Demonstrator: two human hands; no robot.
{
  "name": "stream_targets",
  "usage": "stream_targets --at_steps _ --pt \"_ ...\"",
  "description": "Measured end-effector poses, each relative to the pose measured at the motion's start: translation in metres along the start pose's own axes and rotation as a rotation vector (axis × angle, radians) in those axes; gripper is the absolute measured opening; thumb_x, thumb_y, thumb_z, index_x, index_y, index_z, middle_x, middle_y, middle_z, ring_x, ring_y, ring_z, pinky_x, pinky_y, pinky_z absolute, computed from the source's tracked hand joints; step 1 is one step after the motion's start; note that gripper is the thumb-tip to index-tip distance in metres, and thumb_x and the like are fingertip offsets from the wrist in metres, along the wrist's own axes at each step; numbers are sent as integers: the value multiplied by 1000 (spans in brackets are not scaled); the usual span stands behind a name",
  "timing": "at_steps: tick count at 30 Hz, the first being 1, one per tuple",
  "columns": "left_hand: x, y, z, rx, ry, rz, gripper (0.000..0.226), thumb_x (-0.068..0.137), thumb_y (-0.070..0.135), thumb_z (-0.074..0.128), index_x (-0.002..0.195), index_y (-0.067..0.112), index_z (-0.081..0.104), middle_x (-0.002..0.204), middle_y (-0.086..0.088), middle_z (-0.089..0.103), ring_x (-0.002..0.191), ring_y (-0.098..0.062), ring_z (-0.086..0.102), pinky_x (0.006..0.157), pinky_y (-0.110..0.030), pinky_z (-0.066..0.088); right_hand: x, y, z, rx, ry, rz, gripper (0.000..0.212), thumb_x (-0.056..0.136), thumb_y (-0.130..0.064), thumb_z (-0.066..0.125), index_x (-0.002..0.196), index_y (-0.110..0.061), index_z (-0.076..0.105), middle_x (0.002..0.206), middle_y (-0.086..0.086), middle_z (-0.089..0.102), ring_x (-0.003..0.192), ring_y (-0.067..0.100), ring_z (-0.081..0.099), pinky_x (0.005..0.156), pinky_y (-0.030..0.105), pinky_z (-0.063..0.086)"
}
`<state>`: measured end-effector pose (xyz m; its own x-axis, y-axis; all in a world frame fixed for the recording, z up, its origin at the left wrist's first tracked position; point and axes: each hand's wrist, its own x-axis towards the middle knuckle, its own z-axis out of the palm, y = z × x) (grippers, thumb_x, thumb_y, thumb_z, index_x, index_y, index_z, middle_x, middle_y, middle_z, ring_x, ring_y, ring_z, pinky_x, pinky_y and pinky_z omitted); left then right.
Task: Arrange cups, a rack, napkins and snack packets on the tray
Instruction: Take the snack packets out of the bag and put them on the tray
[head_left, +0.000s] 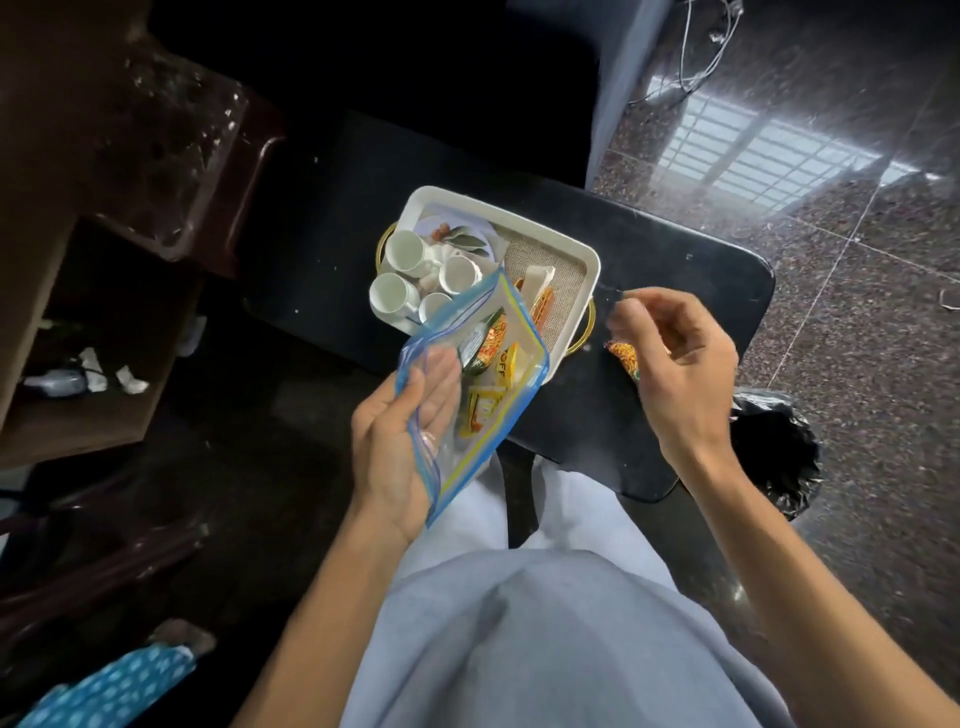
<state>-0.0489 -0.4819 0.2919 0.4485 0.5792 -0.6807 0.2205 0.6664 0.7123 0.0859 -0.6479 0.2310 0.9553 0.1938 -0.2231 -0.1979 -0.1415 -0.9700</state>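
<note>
The left hand (400, 447) grips a clear bag (449, 457) of snack packets (488, 345) over the tray's (589, 260) near edge; the right hand (675, 364), off the tray's right rim, pinches what looks like one packet (623, 358); cups (402, 249) crowd the left end; the tilted bag could spill onto the bench (701, 270).

Yellow packet (508, 364) in the clear zip bag (485, 431), near centre: partial letters "OFF". Orange packet (623, 358), right: print too blurred to read.
</note>
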Motion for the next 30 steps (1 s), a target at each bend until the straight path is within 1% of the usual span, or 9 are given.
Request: stream_targets --at_steps 4,7,9,12,15,18,23,26,30 --pt "-1 -3 8 59 -33 43 23 105 14 51 110 17 73 111 -3 80 111 -17 73 85 -18 58 -19 -57 22 -252 -520 -455 9 90 -7 68 97 -9 74 94 -1 75 84 9 71 77 20 56" --pt "-8 -5 11 98 -72 87 25 105 12 50 110 20 73 110 0 80 112 -15 73 86 -17 57 -10 -56 46 -839 -982 -494 13 91 -3 57 96 -5 69 98 8 70 86 24 67 77 33 55" --pt "-13 -8 13 117 -106 111 27 106 10 49 111 20 73 112 -1 79 114 -16 72 88 -18 57 -5 -44 59 -1129 -1109 -459 19 88 2 53 101 -3 67 102 11 66 87 28 65 75 37 54" --pt "-22 -12 16 127 -132 107 27 105 8 49 113 18 73 115 -4 78 117 -19 71 94 -22 57 0 -24 74 -1319 -1169 -485 36 91 -6 57 126 -5 60 130 13 58 113 29 60 91 37 53" --pt "-28 -12 15 139 -159 128 26 105 9 50 117 14 73 117 -7 77 118 -20 70 97 -25 56 7 -8 85 -1455 -1125 -587 37 91 -16 57 127 -12 59 137 6 57 131 26 49 110 37 38" --pt "-33 -9 13 131 -195 146 26 103 15 53 115 18 76 118 -7 77 117 -21 71 92 -21 57 1 4 90 -1575 -1007 -594 23 93 -15 54 115 -18 62 122 1 63 113 22 58 98 36 45" --pt "-37 -13 9 110 -129 171 33 105 13 52 103 29 81 114 -2 79 117 -17 71 89 -18 56 -16 13 93 -1430 -872 -530 17 96 -7 47 107 -15 58 109 5 64 98 26 60 83 39 50" --pt "-37 -20 2 205 -70 205 31 104 22 53 100 37 80 110 4 80 113 -14 72 87 -19 56 -23 4 95 -1445 -857 -640 19 93 -7 47 99 -16 62 100 2 67 90 25 62 70 35 42" --pt "-33 -24 -11 233 23 213 28 104 23 51 109 29 78 110 0 80 109 -16 74 82 -21 58 -40 -32 88 -1427 -862 -752 15 93 -16 51 91 -17 66 83 3 69 80 27 60 67 36 36"
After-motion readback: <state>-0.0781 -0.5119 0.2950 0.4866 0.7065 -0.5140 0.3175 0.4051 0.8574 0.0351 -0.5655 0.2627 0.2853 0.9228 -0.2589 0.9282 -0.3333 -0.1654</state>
